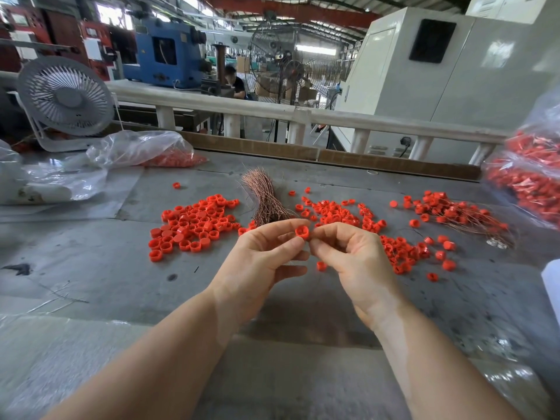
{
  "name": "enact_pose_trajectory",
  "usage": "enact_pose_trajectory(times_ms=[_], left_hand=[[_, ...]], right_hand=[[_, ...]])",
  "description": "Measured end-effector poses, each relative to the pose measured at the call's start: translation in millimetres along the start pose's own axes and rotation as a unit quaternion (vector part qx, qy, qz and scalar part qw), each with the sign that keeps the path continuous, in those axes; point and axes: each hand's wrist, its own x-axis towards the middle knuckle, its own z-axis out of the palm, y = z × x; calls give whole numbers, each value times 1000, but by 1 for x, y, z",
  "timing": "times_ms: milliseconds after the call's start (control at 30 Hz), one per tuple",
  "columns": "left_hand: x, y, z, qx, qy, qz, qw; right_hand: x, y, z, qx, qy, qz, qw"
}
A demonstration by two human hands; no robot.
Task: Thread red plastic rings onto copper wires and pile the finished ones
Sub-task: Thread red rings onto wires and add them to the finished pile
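Note:
My left hand (263, 259) pinches a red plastic ring (302, 232) between thumb and fingertips over the middle of the table. My right hand (348, 256) meets it from the right, its fingers curled and pinched at the ring's edge; any wire it holds is too thin to make out. A bundle of copper wires (266, 198) lies just beyond my hands. Loose red rings (191, 227) are heaped to the left. Rings with wires through them (457, 212) are piled at the right.
More scattered rings (403, 253) lie right of my hands. A plastic bag of red parts (527, 180) stands at the right edge, another bag (145, 153) at the back left beside a white fan (65, 100). A white railing (303, 115) borders the table's far side.

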Motion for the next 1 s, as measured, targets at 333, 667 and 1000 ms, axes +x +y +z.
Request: enact_pose_trajectory(times_ms=[333,667,1000], left_hand=[[-2,0,2,68,-4,10,998],[-3,0,1,100,-9,22,995],[-2,-1,0,158,7,50,986]], right_hand=[[0,-3,-3,85,-16,73,994],[1,-2,-4,121,-7,95,988],[2,-2,-5,149,3,102,984]])
